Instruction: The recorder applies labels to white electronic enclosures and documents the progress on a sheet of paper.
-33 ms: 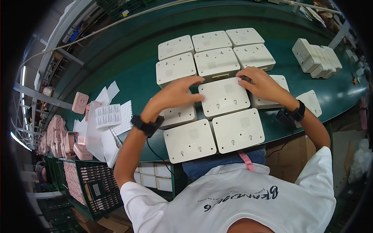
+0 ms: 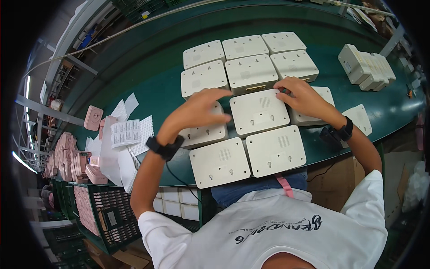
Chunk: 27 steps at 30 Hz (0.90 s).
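Case (image 2: pixel 260 112), cream-coloured, between left hand (image 2: pixel 198 110), wide, and right hand (image 2: pixel 305 97), narrow at its far right corner.

White printed paper sheets (image 2: pixel 125 135) are laid above a dark-green slatted plastic crate (image 2: pixel 122 211). Pale-pink rounded plastic casings (image 2: pixel 66 152) are piled to the crate's upper left.

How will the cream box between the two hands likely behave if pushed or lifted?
The cream box is probably stiff: its face looks flat and its outline keeps shape. Lying broad face up, it seems likelier to slide than roll or tip. Its smooth-looking shell may be slightly slippery; its weight can't be judged.
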{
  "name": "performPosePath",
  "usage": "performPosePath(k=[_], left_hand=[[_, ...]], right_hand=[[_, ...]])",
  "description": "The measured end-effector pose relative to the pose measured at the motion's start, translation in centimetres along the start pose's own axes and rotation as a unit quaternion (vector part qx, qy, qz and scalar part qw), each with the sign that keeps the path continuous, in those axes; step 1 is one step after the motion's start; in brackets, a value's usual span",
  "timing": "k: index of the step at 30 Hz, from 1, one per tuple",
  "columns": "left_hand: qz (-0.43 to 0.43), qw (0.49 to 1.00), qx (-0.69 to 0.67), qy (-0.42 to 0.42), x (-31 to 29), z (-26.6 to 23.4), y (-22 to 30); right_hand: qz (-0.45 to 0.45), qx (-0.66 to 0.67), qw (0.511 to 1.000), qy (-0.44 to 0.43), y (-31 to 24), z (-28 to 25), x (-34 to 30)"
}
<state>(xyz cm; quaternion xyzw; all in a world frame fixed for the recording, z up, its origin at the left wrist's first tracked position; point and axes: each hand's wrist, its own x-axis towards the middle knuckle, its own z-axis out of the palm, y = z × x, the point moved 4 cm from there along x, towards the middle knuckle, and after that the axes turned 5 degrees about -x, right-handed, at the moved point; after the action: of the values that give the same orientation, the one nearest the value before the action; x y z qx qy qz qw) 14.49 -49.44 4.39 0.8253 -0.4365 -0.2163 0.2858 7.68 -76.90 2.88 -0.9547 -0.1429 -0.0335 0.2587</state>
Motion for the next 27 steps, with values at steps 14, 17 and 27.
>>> performPosePath(k=[14, 17, 27], left_hand=[[-0.144, 0.977, 0.09, 0.131, -9.9, -0.2, -3.1], [-0.059, 0.991, 0.073, 0.092, -9.3, 0.1, -3.0], [-0.086, 0.957, 0.011, 0.278, -2.5, -4.9, -11.6]], right_hand=[[-0.103, -0.028, 0.994, -0.013, -4.4, 0.6, 2.2], [-0.105, -0.036, 0.993, -0.029, -5.0, 0.9, 4.3], [-0.18, -0.127, 0.972, 0.079, -6.4, 3.6, 13.5]])
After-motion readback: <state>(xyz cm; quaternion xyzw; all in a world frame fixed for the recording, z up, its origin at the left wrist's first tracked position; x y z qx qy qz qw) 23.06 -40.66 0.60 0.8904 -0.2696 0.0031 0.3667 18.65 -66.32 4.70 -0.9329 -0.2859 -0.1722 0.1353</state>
